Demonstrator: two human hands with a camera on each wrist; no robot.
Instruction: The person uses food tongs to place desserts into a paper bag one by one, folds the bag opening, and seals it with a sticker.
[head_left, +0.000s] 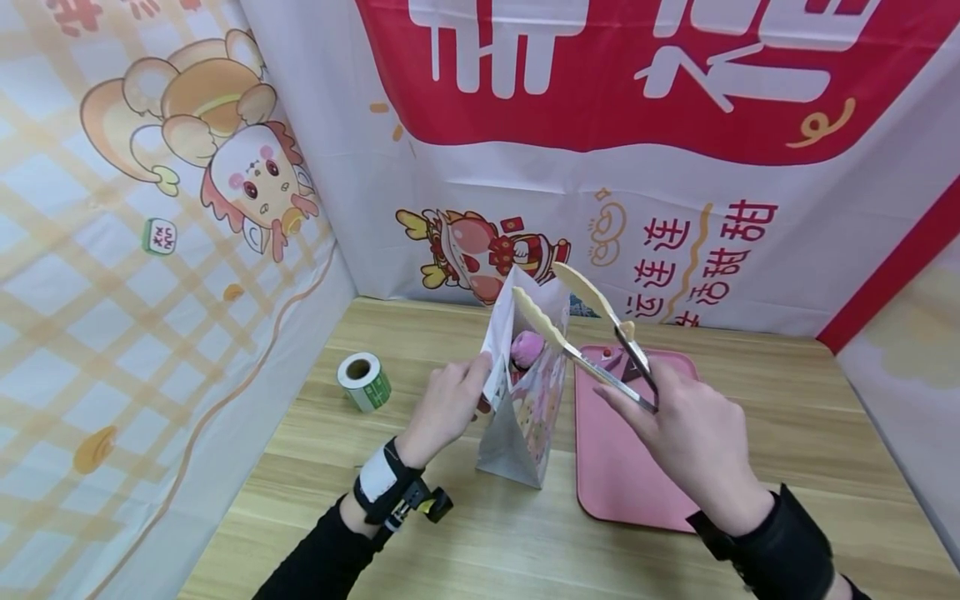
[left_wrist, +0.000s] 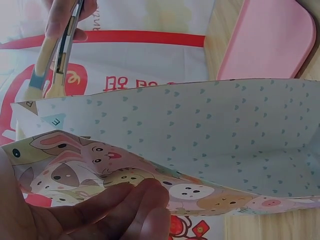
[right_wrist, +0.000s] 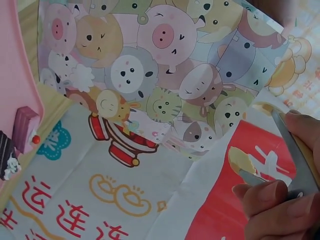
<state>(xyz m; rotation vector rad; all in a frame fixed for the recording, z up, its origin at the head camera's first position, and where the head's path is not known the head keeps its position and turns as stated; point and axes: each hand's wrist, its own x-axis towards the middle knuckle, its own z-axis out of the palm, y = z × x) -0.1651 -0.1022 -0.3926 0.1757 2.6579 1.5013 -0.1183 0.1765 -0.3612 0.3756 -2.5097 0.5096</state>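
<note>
Cream-tipped tongs (head_left: 596,368) spread from right fingers (right_wrist: 265,195); left fingers (left_wrist: 145,200) grip a bag (head_left: 538,417).

We seem to be in a shop-like booth: printed hangings (head_left: 510,179) (cartoons and all) beside a wooden table (head_left: 487,542) with paper bag (head_left: 516,437), label roll (head_left: 367,387) and pink tray (head_left: 626,462).

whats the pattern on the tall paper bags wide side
Pastel cartoon animal faces; clearest in the right wrist view.
</note>
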